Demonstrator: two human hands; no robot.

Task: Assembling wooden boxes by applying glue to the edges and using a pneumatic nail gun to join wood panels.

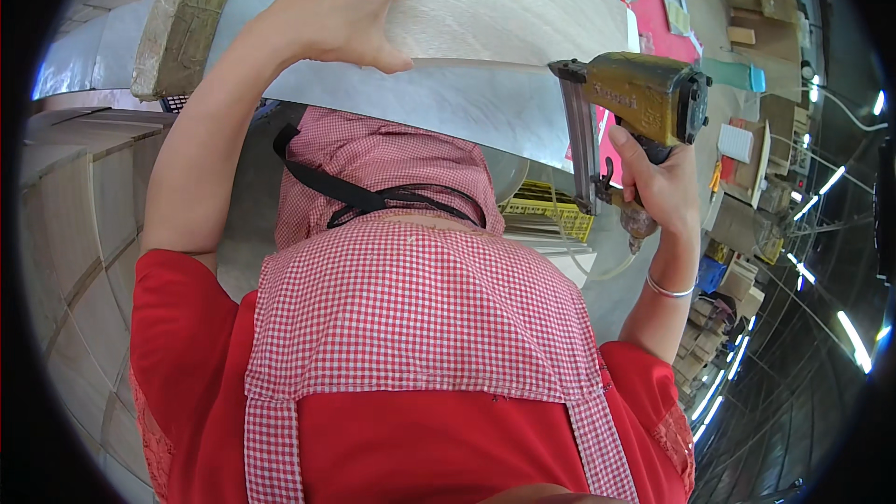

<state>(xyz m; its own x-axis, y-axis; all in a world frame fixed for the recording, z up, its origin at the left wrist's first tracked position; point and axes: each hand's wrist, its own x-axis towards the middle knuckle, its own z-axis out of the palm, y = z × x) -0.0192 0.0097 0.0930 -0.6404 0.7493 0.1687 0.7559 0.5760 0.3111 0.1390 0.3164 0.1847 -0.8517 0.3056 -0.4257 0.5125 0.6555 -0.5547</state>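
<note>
Nail gun (639,98), yellowed and worn, sits at the right edge of a pale wooden panel (504,14), its nose pushed against the panel's thin front edge. Right hand (658,182) has it by the handle, grip wrapped tight round it, a silver bangle (670,289) on that wrist. Left hand (341,5) lies flat on the panel, grip spread wide, thumb along the front edge. Panel rests on a grey tabletop (448,107). Closer in, a red-and-white checked apron (411,308) over a red shirt (182,336), black strap (345,194) across it. Yellow crate (551,210) shows below the tabletop. Far right, boxes and wood pieces (747,168) are stacked.
</note>
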